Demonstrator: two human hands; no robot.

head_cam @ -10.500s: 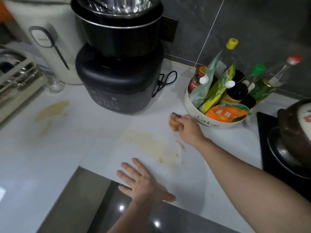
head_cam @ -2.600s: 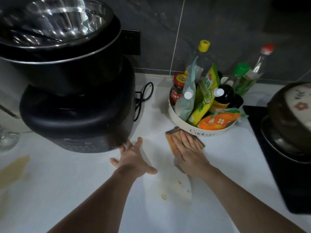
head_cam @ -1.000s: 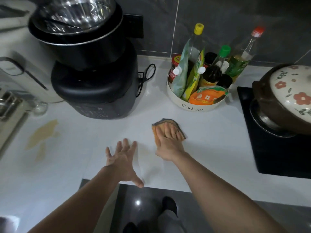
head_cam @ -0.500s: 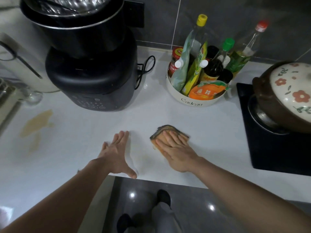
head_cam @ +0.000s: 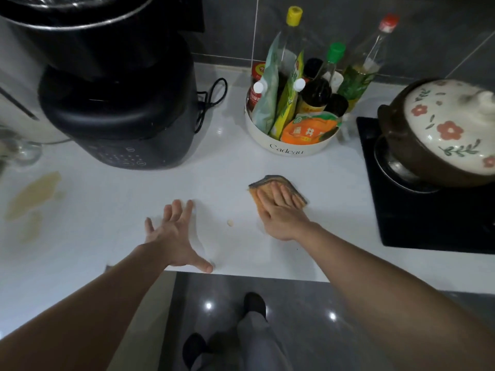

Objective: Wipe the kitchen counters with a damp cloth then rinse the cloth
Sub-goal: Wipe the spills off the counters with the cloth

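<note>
Right hand [head_cam: 281,210] presses flat-fingered on the cloth [head_cam: 270,180]; left hand [head_cam: 174,234] rests spread on the counter [head_cam: 107,223]. Its middle is now wiped clean; a stain [head_cam: 32,194] and a crumb [head_cam: 229,223] remain.

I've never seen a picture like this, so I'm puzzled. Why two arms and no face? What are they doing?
The camera sits on the person's head and looks down, so no face shows. The right hand presses flat on an orange cloth to wipe the white counter. The left hand lies open on the counter, holding nothing. Behind stand a black cooking machine, a white tub of sauce bottles and a flowered pot. A brown stain lies at the left.
</note>
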